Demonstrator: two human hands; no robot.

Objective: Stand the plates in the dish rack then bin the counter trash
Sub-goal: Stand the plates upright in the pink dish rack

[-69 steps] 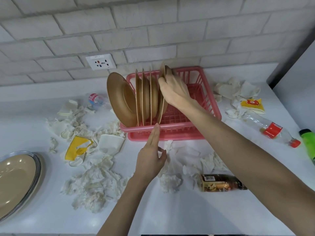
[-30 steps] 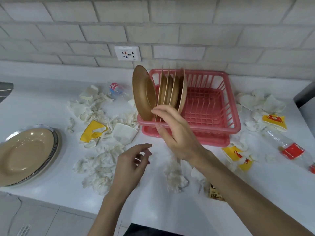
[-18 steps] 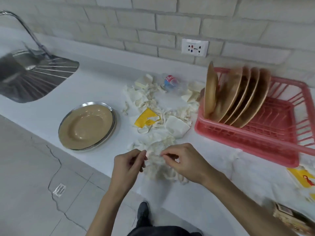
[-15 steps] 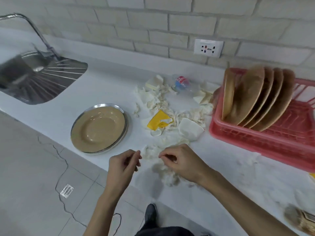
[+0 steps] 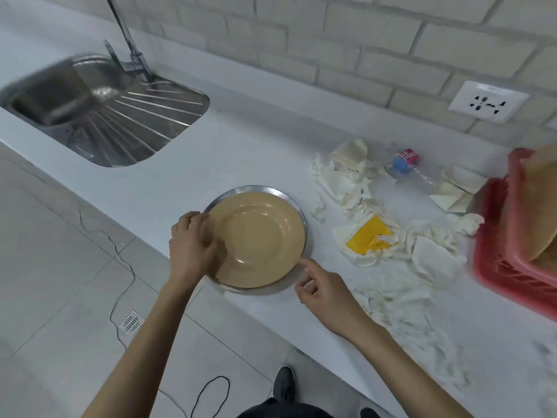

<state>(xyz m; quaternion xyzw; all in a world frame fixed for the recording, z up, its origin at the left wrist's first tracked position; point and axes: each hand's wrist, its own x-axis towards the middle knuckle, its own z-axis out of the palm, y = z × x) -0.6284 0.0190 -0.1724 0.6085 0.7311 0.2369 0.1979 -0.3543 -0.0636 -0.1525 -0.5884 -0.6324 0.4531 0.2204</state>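
tan plate [image 5: 256, 236]: glossy, shallow, laid flat in steel tray [image 5: 253, 188] | left hand [image 5: 191, 247]: rim gripped by curled fingers | right hand [image 5: 324, 292]: loose, nothing held, forefinger at rim

White surface [image 5: 241, 140], running along a brick wall.
- Steel sink [image 5: 168, 116] with ribbed drainboard, set into the surface at the far left.
- Steel plate [image 5: 303, 220] near the front edge, flat, with a tan plate [image 5: 256, 239] lying in it.
- Crumpled white tissue [image 5: 340, 182], scattered right of the plates, from the wall side to the front edge.
- Yellow wrapper [image 5: 369, 235], lying among the tissue.
- Clear bottle [image 5: 405, 168], blue cap, red label, on its side near the wall.
- Folded white paper [image 5: 434, 260], just beside the rack.
- Red dish rack [image 5: 497, 267], at the right edge, partly out of view.
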